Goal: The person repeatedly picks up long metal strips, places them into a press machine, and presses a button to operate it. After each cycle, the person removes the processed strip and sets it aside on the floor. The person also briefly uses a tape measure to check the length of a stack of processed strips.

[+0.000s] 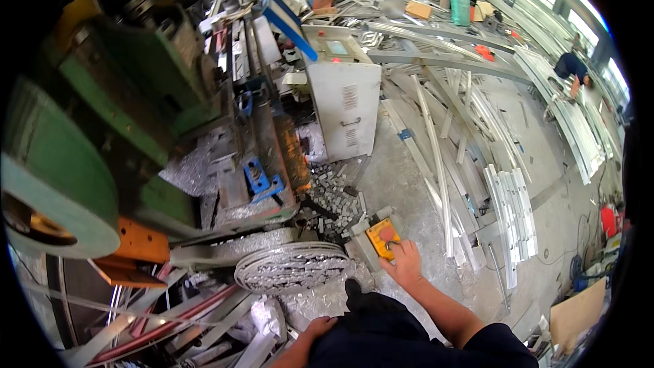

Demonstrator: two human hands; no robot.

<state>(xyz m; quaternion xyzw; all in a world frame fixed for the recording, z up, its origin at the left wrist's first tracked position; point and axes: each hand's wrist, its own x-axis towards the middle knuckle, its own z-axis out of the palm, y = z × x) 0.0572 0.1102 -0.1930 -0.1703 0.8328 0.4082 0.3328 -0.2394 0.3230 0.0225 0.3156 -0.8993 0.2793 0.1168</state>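
An orange-yellow control box [381, 234] with a red round button lies on the floor, on a grey metal base. My right hand [405, 264] reaches down to it, and its fingers curl onto the box's near corner. My left hand [317, 328] rests low beside my dark-clothed leg [381, 330]; only its back and wrist show, and its fingers are hidden. A dark shoe tip [353, 288] sits just left of my right forearm.
A big green press [102, 116] fills the left, with blue clamps [260, 178] on its bed. A grey cabinet [344, 105] stands behind. A round tray of metal scraps [293, 267] lies nearby. Long aluminium profiles [511, 211] litter the floor. Another person [572, 68] bends far right.
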